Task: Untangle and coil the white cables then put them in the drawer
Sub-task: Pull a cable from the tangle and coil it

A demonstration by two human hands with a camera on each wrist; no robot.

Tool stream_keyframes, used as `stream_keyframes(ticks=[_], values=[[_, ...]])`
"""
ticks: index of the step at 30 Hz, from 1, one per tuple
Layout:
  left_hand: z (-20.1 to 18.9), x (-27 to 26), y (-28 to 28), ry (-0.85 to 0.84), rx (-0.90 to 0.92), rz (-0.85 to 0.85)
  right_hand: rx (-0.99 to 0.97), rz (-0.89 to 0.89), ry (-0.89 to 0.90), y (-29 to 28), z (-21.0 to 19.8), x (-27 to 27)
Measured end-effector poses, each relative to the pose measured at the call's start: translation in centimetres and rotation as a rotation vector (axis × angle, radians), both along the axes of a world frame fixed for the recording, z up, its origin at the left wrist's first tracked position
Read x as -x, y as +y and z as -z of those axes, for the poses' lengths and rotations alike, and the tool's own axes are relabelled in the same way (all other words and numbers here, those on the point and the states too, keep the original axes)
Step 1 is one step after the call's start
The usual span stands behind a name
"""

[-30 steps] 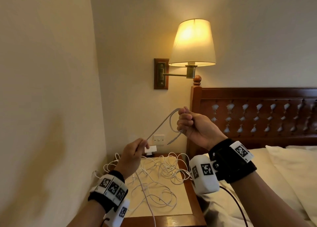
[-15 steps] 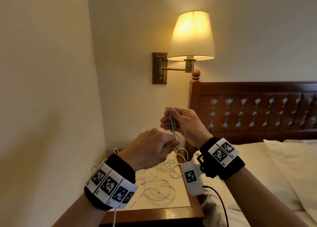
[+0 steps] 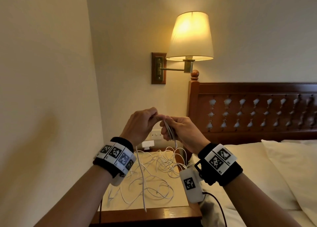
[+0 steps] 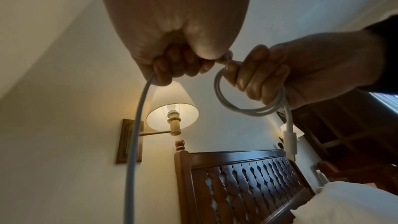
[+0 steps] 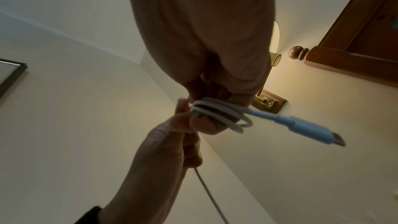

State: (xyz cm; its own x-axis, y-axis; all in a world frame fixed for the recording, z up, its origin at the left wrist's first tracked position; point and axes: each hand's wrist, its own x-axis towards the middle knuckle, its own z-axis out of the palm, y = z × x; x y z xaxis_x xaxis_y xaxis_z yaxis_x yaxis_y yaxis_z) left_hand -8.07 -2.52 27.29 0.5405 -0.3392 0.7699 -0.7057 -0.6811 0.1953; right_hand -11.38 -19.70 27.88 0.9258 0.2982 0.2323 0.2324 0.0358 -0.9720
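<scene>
My right hand (image 3: 173, 129) grips a small coil of white cable (image 3: 169, 130) wound round its fingers, seen as loops in the left wrist view (image 4: 247, 106) and the right wrist view (image 5: 221, 113). The cable's plug end (image 5: 312, 129) sticks out from the coil. My left hand (image 3: 145, 122) meets the right one and grips the same cable's free length (image 3: 141, 175), which hangs down to the nightstand (image 3: 147, 213). More white cables (image 3: 157, 178) lie tangled on the nightstand top. No drawer shows.
A lit wall lamp (image 3: 189, 38) hangs above the hands. The wooden headboard (image 3: 257, 110) and bed with white pillows (image 3: 274, 166) lie to the right. A wall (image 3: 42, 89) closes the left side. A white charger (image 3: 148, 143) sits below a wall socket (image 3: 156, 135).
My left hand has risen from near the nightstand up to my right hand, bringing the cable with it. The open loop at my right hand has become a tighter coil round its fingers.
</scene>
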Motion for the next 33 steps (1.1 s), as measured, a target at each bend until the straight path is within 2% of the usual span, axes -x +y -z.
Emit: stream_keyframes(ticks=[4,10,15,19,21,23,25,27,29,33], values=[[1.3,-0.4,0.3,0.066,0.085,0.083,-0.017,-0.129,0.152,-0.3,0.3,0.0],[3.2,-0.9,0.9,0.179,0.242,0.073,-0.458,-0.32,0.352,-0.5,-0.1,-0.1],[6.6,-1.3,3.0,0.22,0.246,0.004,-0.645,-0.35,0.379,-1.9,-0.5,-1.2],[9.5,-1.0,4.2,0.312,0.231,-0.071,-0.672,-0.263,0.327,-2.5,-1.2,-1.7],[9.7,0.2,3.7,0.41,0.079,-0.049,-0.656,-0.205,0.291,-2.0,-1.3,-1.5],[8.5,2.1,2.2,0.475,-0.198,-0.001,-0.594,-0.156,0.245,-1.5,-1.2,-1.4],[6.7,3.7,0.7,0.386,-0.374,0.034,-0.435,-0.063,0.125,-0.9,-1.0,-1.3],[4.8,4.8,-0.2,0.212,-0.398,0.066,-0.26,0.035,-0.001,-0.3,-0.9,-1.1],[3.1,5.5,-0.5,0.068,-0.362,0.078,-0.166,0.059,-0.06,0.2,-0.7,-0.8],[0.5,5.7,-0.6,-0.082,-0.215,0.058,-0.027,0.056,-0.113,0.3,-0.1,-0.6]])
